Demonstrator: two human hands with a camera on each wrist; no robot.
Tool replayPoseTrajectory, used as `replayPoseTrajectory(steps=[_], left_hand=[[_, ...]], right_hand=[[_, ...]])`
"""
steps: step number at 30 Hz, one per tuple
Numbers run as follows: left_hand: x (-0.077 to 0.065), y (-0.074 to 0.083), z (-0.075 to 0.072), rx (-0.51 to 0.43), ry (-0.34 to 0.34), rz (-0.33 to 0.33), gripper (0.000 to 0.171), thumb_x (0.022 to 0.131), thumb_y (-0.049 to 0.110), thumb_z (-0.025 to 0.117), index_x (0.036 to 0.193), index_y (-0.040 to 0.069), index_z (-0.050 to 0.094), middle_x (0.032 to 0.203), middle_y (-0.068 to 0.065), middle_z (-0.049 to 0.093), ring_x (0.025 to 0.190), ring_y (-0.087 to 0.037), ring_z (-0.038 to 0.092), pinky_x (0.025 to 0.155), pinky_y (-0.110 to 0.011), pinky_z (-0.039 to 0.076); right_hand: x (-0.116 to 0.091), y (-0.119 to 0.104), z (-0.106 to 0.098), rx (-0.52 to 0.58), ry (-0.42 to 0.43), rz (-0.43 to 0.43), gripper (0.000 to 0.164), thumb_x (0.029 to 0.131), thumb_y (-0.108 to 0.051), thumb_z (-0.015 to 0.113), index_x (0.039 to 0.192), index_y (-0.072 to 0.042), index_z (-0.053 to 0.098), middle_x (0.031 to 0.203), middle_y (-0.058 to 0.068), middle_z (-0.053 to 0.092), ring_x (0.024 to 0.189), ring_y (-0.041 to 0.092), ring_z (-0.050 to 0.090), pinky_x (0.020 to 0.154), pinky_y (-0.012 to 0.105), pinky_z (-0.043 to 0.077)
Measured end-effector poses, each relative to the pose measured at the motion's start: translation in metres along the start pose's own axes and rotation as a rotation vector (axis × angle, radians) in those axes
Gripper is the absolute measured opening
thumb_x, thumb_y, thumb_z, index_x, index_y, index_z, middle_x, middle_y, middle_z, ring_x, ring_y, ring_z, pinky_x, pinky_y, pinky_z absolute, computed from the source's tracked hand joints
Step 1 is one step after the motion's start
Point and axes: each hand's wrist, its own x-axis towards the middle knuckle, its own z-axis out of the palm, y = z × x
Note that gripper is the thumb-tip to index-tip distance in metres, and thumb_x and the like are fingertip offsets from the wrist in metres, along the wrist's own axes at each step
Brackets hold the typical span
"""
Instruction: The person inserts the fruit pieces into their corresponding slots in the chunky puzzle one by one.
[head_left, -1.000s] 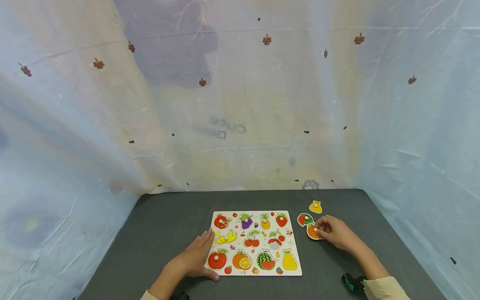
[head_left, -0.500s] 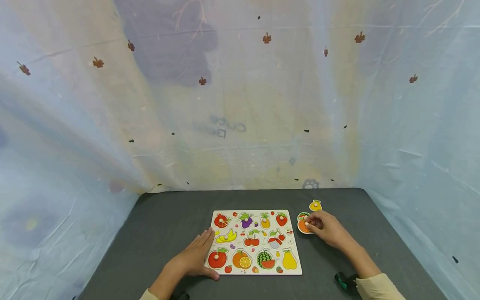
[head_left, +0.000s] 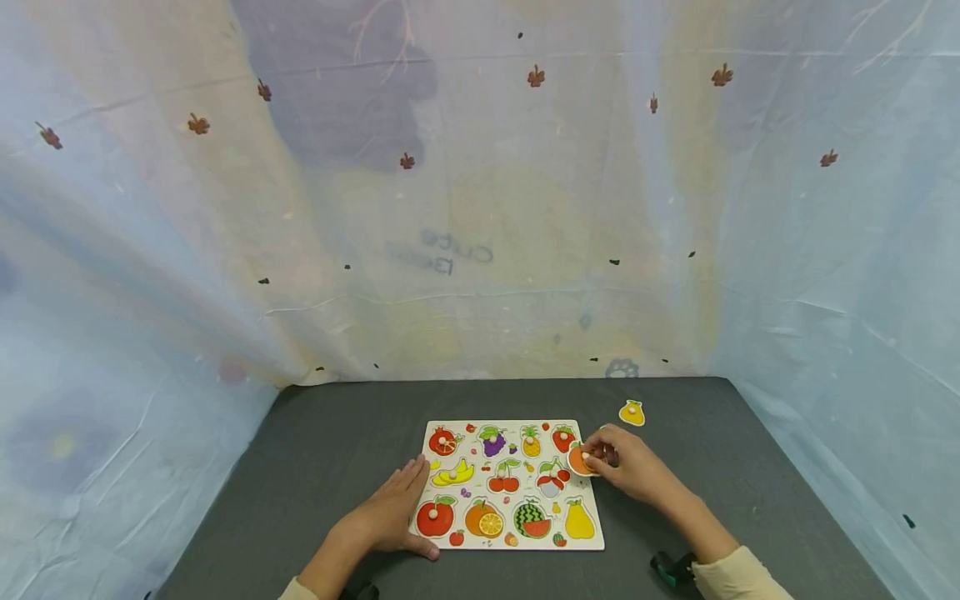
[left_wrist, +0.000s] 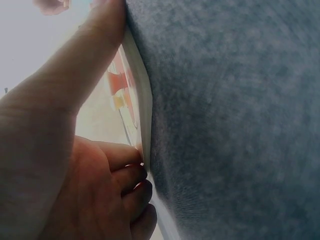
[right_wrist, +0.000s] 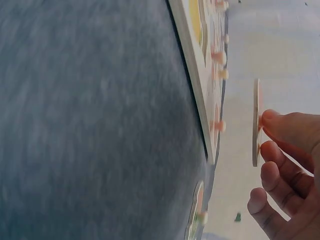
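My right hand pinches the knob of an orange puzzle piece, raised over the right edge of a white fruit peg puzzle board. In the right wrist view the piece stands edge-on at the thumb and fingertips, apart from the board. At the board's near-left corner rests my left hand, its fingers along the left edge and its thumb at the front. Knobbed fruit pieces fill the upper rows. The orange, watermelon and pear pictures in the front row show no knobs.
A yellow pear piece lies on the dark grey table beyond the right hand. The watermelon piece, mostly hidden in the head view, lies beside the board. Patterned cloth hangs behind the table.
My right hand has carried the orange piece left from the table, past the watermelon piece, to over the board's right edge. The left hand has stayed at the board's corner.
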Motion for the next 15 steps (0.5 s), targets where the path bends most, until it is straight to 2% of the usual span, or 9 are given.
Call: replayPoseTrajectory(steps=[8,15], left_hand=[[0.000,0.001,-0.001,-0.010,-0.007,-0.013,0.141,0.067,0.059,0.098,0.167,-0.006,0.023,0.176,-0.025,0.019,0.163,-0.042,0.019,0.132,-0.058,0.021],[-0.001,0.001,-0.001,-0.010,-0.010,-0.010,0.140,0.068,0.060,0.098,0.167,-0.007,0.023,0.176,-0.025,0.019,0.163,-0.042,0.019,0.132,-0.058,0.020]], right_hand=[[0.006,-0.014,0.011,0.005,-0.045,-0.014,0.009,0.099,-0.017,0.080,0.104,-0.019,0.072,0.090,-0.013,0.056,0.078,0.014,0.056,0.068,0.024,0.049],[0.008,-0.027,0.021,0.021,-0.079,-0.043,0.009,0.101,-0.020,0.078,0.106,-0.020,0.071,0.093,-0.012,0.057,0.080,0.013,0.056,0.068,0.024,0.050]])
